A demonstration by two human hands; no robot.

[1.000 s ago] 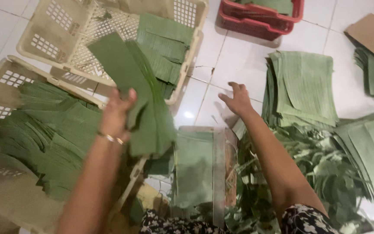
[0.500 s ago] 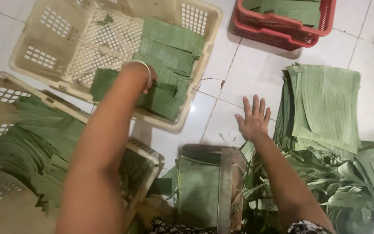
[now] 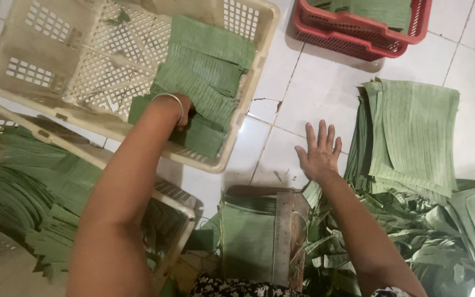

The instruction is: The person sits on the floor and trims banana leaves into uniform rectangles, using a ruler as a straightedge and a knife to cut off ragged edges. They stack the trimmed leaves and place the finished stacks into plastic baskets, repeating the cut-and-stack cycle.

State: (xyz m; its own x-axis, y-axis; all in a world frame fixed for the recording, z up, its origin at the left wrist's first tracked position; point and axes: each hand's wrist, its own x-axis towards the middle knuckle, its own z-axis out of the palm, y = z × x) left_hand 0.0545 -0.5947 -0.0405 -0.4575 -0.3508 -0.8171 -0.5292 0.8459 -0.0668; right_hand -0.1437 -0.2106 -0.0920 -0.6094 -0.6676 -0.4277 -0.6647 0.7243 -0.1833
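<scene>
The stack of cut green banana-leaf sheets (image 3: 207, 82) lies in the cream perforated plastic basket (image 3: 248, 132), against its right wall. The left hand (image 3: 182, 113) presses down among those sheets; its fingers are hidden, so its grip cannot be told. Right of the basket, the right hand (image 3: 320, 157) rests flat, fingers spread, on the white tiled floor (image 3: 314, 88).

Three baskets sit on the floor — two cream ones, the upper cream basket (image 3: 251, 118) and the lower cream basket (image 3: 180, 201), plus one red basket (image 3: 358, 41). Two hands show — the left hand (image 3: 185, 110) and right hand (image 3: 320, 154). One bangle (image 3: 172, 102). The cut banana leaves lie in stacks too thick to count.
</scene>
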